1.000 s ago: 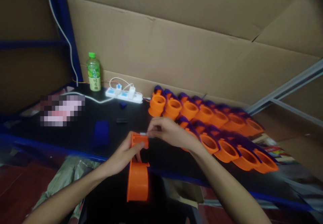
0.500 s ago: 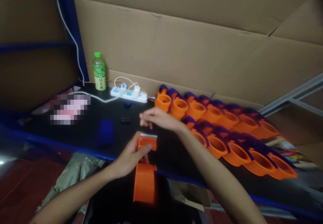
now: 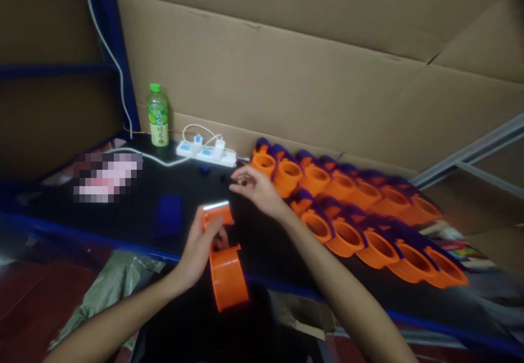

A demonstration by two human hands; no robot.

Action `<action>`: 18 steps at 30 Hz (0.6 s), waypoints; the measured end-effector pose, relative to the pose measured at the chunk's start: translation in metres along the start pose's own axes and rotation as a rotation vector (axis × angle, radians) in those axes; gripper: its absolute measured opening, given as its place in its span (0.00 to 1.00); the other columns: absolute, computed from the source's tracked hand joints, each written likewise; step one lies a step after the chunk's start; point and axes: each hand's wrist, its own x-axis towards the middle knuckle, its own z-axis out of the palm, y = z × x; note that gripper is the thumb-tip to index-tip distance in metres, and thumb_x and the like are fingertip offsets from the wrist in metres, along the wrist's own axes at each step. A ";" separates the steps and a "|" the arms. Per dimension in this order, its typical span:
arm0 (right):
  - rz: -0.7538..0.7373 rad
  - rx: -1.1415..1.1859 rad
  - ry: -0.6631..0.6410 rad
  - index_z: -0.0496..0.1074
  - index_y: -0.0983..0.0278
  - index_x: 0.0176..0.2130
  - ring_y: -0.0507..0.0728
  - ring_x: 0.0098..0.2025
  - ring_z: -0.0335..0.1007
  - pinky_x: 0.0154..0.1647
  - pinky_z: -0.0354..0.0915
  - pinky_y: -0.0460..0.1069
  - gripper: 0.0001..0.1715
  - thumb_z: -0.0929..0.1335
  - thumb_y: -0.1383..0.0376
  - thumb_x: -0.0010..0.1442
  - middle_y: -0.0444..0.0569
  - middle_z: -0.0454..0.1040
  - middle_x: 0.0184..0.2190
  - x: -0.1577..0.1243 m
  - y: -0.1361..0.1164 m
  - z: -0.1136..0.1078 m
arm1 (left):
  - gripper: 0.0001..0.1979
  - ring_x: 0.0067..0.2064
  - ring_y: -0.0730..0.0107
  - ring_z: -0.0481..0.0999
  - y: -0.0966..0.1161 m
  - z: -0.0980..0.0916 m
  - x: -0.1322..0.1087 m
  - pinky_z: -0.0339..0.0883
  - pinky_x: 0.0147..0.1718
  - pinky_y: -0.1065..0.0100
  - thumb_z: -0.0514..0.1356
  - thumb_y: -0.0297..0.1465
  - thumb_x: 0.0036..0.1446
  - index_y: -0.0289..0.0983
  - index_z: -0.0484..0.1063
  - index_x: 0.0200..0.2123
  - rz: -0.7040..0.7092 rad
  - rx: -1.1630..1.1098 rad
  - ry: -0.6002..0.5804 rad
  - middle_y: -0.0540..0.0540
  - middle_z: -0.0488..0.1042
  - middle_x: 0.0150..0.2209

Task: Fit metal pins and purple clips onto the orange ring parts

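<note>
My left hand [image 3: 201, 245] is wrapped round the upper part of an orange plastic piece [image 3: 229, 278], held tilted over the table's front edge. A white strip runs along the top of this piece, and its wide ring-like part hangs below my fingers. Above and to the right, my right hand [image 3: 257, 188] has its thumb and fingers curled together round something small and dark, too blurred to name. A dark blue block [image 3: 168, 215] lies on the black table [image 3: 139, 199] to the left, with a small blue piece [image 3: 203, 170] farther back.
Two rows of orange cups with purple-blue backs [image 3: 341, 237] stand on the right. A white power strip [image 3: 207, 153], a green-capped bottle [image 3: 159, 117] and a blurred pink item [image 3: 108, 177] are at the back left. A cardboard wall [image 3: 262, 68] rises behind.
The orange piece has moved left and up and tilted in my left hand. The black strip that lay on the table is gone from its spot. My right hand's fingers have curled round something dark.
</note>
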 end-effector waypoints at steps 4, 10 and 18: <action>-0.049 0.045 -0.078 0.77 0.61 0.45 0.49 0.32 0.67 0.32 0.65 0.46 0.13 0.72 0.59 0.62 0.47 0.75 0.40 -0.030 -0.025 -0.021 | 0.19 0.26 0.72 0.73 0.000 0.002 0.003 0.66 0.25 0.72 0.63 0.45 0.60 0.40 0.66 0.48 0.009 0.012 0.019 0.51 0.75 0.29; -0.220 -0.086 0.013 0.78 0.59 0.47 0.51 0.38 0.70 0.36 0.70 0.47 0.11 0.69 0.67 0.65 0.50 0.71 0.44 -0.054 -0.047 0.006 | 0.19 0.26 0.72 0.74 -0.002 0.001 0.004 0.66 0.25 0.72 0.64 0.43 0.60 0.40 0.65 0.48 0.039 0.067 -0.038 0.52 0.74 0.28; -0.316 -0.228 0.053 0.77 0.62 0.45 0.54 0.44 0.74 0.46 0.72 0.50 0.10 0.67 0.69 0.66 0.51 0.75 0.42 -0.052 -0.049 0.019 | 0.19 0.26 0.73 0.73 -0.006 0.000 0.007 0.66 0.25 0.71 0.64 0.44 0.59 0.40 0.64 0.47 0.037 0.034 -0.017 0.51 0.75 0.32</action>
